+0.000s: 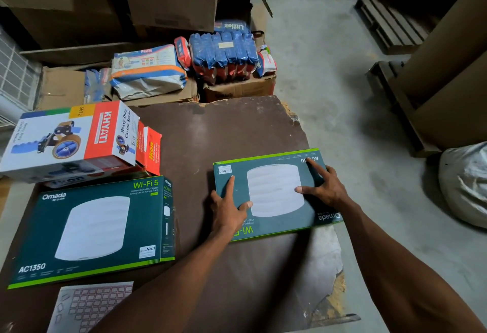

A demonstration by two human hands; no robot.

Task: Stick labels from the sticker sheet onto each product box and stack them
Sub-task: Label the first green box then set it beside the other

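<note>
1. Left hand (227,210) flat on near-left part of the teal product box (274,193); grip open, fingers spread straight, pressing on its top.
2. Right hand (325,186) same, open grip, fingertips on the box's right side.
3. Box lies flat mid-desk (210,132), print upside down.
4. Second Omada box (92,230) left; sticker sheet (89,306) at near edge.

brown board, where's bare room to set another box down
Bare brown board lies beyond the right Omada box, up to the diaper packs, and also near you, between the sticker sheet and the board's torn right edge, under the forearms. The left side is crowded: Khyati carton and left Omada box.
</note>
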